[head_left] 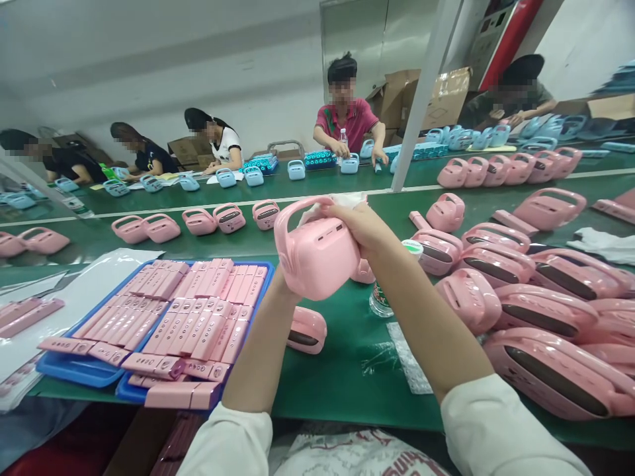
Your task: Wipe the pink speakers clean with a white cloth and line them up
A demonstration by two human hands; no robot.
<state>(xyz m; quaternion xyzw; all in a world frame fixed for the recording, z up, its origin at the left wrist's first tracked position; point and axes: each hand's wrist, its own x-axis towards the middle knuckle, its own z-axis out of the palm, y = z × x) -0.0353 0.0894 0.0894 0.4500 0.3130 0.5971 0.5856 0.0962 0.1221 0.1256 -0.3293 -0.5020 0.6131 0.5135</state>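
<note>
A pink portable speaker (322, 258) with a loop handle is held up and tilted before me, slots in its near face. My left hand (286, 283) is at its lower left side, mostly hidden behind it, and supports it. Along the upper right edge lies my right hand (366, 228), fingers bent over a white cloth (342, 199) against the speaker; the fingertips are partly hidden. Another pink speaker (307, 329) with a dark front strip rests on the green table below.
Blue trays (82, 370) of pink button bars (198, 317) stand at left. Many pink speakers (550, 370) crowd the right, beside a clear jar (381, 301) and bubble wrap (409, 360). Across the green conveyor (238, 256), several co-workers sit among blue speakers (296, 170). A pole (421, 99) rises ahead.
</note>
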